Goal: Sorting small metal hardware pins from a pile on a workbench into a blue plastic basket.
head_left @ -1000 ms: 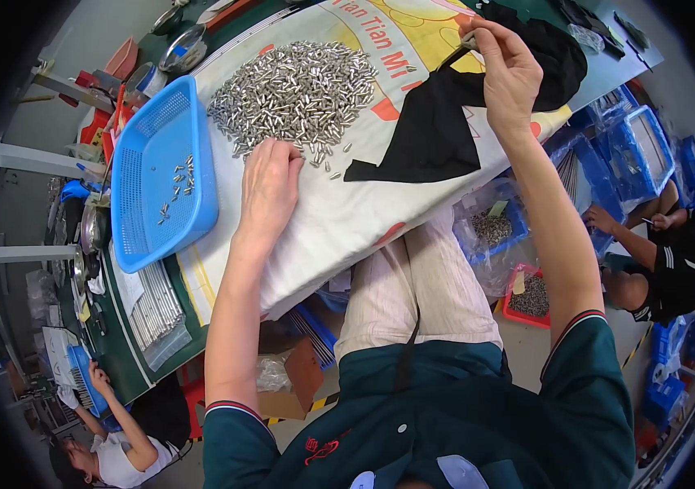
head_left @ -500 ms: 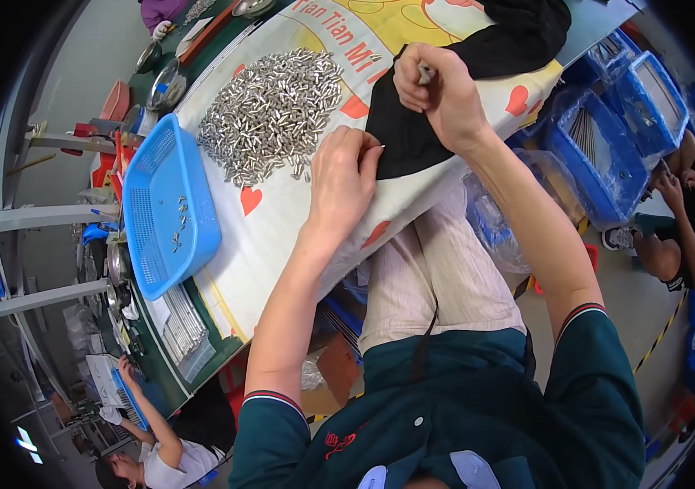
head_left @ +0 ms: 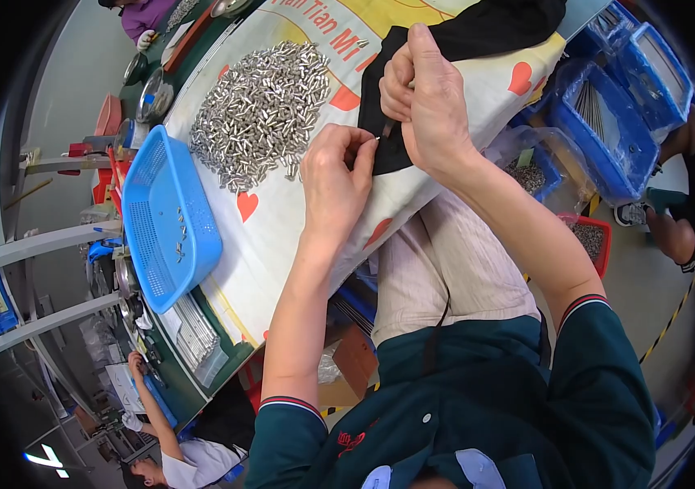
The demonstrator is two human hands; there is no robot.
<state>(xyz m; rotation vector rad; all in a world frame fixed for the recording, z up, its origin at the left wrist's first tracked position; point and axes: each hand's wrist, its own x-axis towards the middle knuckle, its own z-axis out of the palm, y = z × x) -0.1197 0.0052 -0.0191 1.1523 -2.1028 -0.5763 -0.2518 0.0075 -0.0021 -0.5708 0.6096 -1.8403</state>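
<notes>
My left hand is closed in a pinch over the front part of the table, with a small silver metal pin showing at its thumb and fingertip. Just right of it my right hand is curled closed, its thumb pointing up. Something slim and dark comes out below its fingers towards the pin, but most of it is hidden in the hand. A black cloth lies under and behind both hands. Left of them is a big heap of small silver metal pins on the patterned white table cover.
A blue plastic basket with a few pins inside stands left of the heap. Thin metal rods lie near the table's left end. Blue crates and a red bin sit at the right. Other people work around.
My right hand has turned and come down and left, closer to my left hand. My left hand keeps its pinch. The whole view has shifted slightly.
</notes>
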